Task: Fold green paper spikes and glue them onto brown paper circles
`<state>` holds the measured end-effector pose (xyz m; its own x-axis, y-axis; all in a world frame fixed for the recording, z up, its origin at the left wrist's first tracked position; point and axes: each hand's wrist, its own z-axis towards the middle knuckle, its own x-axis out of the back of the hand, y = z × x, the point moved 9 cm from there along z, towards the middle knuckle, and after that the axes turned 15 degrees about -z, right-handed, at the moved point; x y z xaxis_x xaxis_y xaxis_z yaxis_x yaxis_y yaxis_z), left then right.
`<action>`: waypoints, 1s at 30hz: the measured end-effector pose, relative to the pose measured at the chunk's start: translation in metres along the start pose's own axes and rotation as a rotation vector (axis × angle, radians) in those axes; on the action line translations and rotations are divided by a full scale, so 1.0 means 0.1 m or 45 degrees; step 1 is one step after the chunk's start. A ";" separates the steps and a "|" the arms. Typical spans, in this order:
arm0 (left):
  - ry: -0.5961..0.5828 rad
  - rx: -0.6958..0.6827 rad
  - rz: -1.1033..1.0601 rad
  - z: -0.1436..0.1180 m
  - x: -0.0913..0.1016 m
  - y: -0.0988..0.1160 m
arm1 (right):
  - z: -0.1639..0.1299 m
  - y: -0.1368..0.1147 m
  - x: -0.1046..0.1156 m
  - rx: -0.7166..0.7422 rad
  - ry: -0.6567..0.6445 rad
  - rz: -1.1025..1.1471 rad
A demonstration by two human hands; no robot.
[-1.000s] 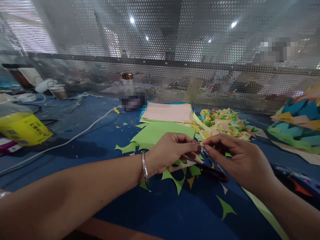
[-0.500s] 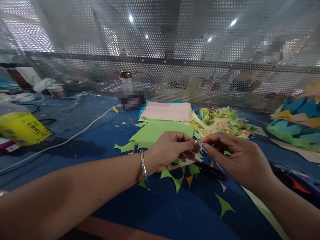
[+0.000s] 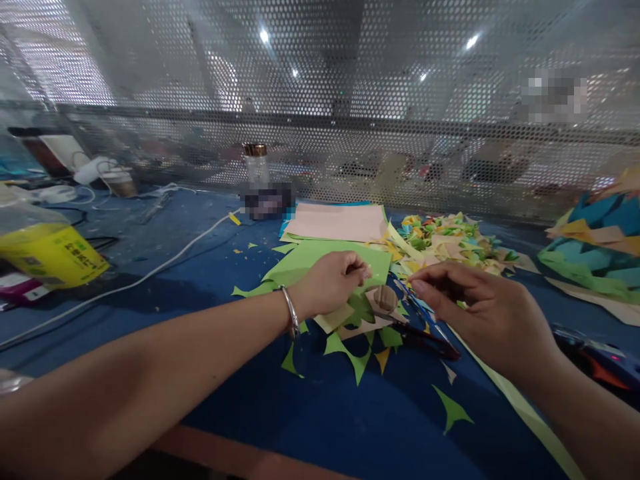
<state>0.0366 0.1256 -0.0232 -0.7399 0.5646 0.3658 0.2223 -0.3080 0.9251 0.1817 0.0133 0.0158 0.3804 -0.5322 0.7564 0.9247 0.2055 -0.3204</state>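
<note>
Hovering mid-desk, left hand [image 3: 330,283] curled over green sheet [image 3: 320,261], contents indiscernible, right hand [image 3: 480,313] pinched at fingertips above scissors [image 3: 425,327], yellow container [image 3: 53,257] at left edge, label writing unreadable.

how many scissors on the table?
1: the scissors lie on the blue table among green paper scraps, just below the right hand. Others could be hidden under the paper piles.
</note>
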 end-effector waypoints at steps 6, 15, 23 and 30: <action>-0.002 -0.045 0.307 0.12 0.13 -0.10 | 0.00 0.02 -0.01 0.014 -0.028 -0.011; 0.178 -0.202 0.410 0.12 0.29 0.08 | 0.01 0.06 -0.09 0.003 -0.151 0.003; -0.161 -0.485 0.410 -0.20 -0.13 0.41 | 0.01 0.03 -0.26 0.030 -0.416 -0.059; -0.475 -0.524 0.289 -0.43 -0.48 0.44 | 0.03 0.02 -0.28 0.074 -0.465 -0.044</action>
<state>0.0545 0.0524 -0.0043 -0.4129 0.6578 0.6299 0.0294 -0.6816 0.7311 0.1728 0.0314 -0.0041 0.3193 -0.2137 0.9232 0.9324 0.2447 -0.2659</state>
